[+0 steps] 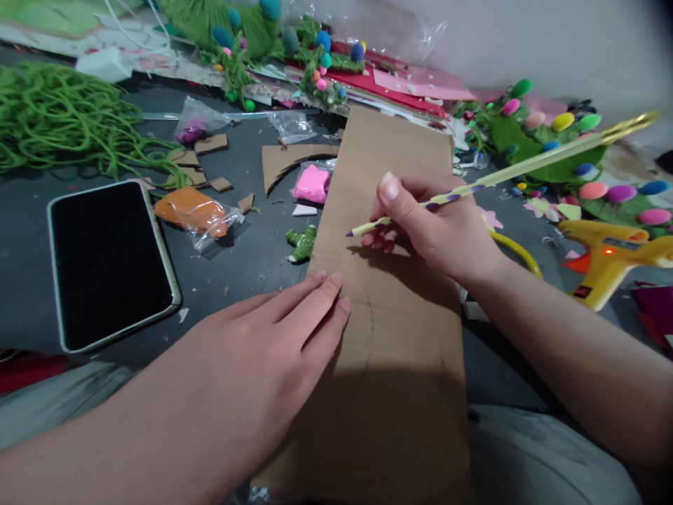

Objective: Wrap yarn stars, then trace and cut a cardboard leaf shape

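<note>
A long brown piece of cardboard (pixel 399 337) lies in front of me, its near end close to my lap. Faint curved pencil lines show on its surface. My left hand (pixel 284 330) rests flat on the cardboard's left edge, fingers stretched out. In my right hand (pixel 431 224) is a pale yellow pencil (pixel 505 172) with purple spots, pinched between thumb and fingers. Its purple tip points left, just over the cardboard; whether it touches, I cannot tell. The long shaft slants up to the right and ends in gold.
A phone (pixel 110 263) lies at left, below green yarn (pixel 68 119). Near the cardboard are an orange packet (pixel 192 210), pink clay (pixel 311 184) and cardboard scraps (pixel 294 160). A yellow glue gun (pixel 604 259) with a lit red light lies right. Colourful pom-pom decorations (pixel 552 140) stand behind.
</note>
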### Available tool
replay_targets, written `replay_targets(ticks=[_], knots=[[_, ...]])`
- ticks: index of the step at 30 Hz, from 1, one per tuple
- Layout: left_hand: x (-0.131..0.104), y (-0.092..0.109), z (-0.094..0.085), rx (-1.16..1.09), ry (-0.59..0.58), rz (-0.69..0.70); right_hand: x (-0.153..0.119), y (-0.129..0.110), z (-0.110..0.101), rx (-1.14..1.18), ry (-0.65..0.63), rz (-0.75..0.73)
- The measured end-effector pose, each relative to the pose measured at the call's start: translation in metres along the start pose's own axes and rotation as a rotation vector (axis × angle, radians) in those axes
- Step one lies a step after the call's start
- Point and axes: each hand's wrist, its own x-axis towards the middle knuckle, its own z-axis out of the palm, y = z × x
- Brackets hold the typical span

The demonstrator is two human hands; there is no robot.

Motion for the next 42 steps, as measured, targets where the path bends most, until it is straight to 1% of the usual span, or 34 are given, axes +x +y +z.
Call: replay_targets(ticks=[2, 6, 9, 13, 17, 20, 24, 29, 34, 37, 42], knots=[[-0.001, 0.0, 0.001, -0.001, 0.012, -0.003, -0.004, -0.001, -0.002, -0.024, -0.006, -0.002], [-0.004, 0.001, 0.005, -0.038, 0.048, -0.02, -0.006, 0.0, 0.0, -0.074, 0.029, -0.038], [-0.004, 0.001, 0.007, -0.102, 0.065, -0.055, -0.004, 0.001, 0.005, -0.099, -0.007, -0.056], [-0.006, 0.0, 0.01, -0.1, 0.027, -0.029, -0.001, 0.004, 0.01, -0.135, -0.019, -0.063], [-0.014, 0.001, 0.014, -0.117, -0.001, -0.025, 0.001, 0.007, 0.011, -0.153, -0.034, -0.066], [-0.018, 0.0, 0.018, -0.156, 0.002, -0.05, 0.001, 0.007, 0.01, -0.17, -0.028, -0.069], [-0.017, -0.001, 0.021, -0.176, 0.022, -0.051, 0.001, 0.004, 0.01, -0.195, -0.041, -0.046], [-0.017, -0.003, 0.021, -0.196, 0.048, -0.044, 0.0, 0.006, 0.011, -0.14, -0.019, -0.068], [-0.022, -0.002, 0.02, -0.165, -0.019, -0.029, -0.001, 0.006, 0.011, -0.2, -0.015, -0.056], [-0.023, -0.002, 0.02, -0.14, -0.047, -0.022, -0.001, 0.006, 0.01, -0.177, -0.007, -0.059], [-0.022, -0.004, 0.023, -0.08, -0.067, -0.012, -0.001, 0.006, 0.01, -0.201, -0.024, -0.069]])
